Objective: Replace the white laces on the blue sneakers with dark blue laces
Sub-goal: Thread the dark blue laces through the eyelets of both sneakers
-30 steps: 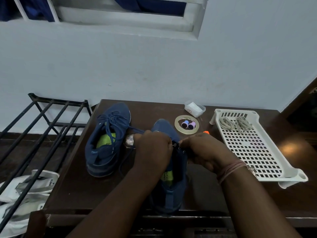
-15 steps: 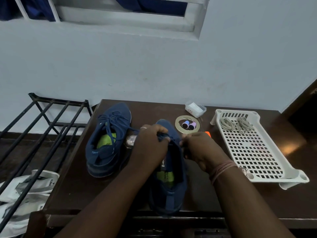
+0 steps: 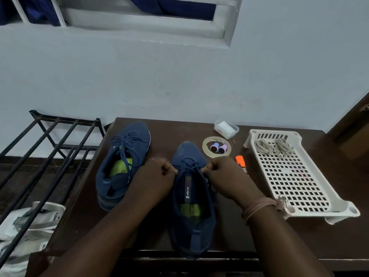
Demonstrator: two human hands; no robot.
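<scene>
Both hands' fingers [image 3: 207,168] on dark blue lace [image 3: 190,166]

Home room: shoe rack [image 3: 50,140], barred window [image 3: 139,15].

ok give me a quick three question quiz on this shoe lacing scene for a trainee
1. True or false: the left sneaker already has dark blue laces.
2. Where do the white laces lie? A) in the white basket B) on the rack C) inside a shoe
3. What do the left hand and right hand each pinch?

Key: 1 true; 2 A; 3 the dark blue lace of the right sneaker.
</scene>
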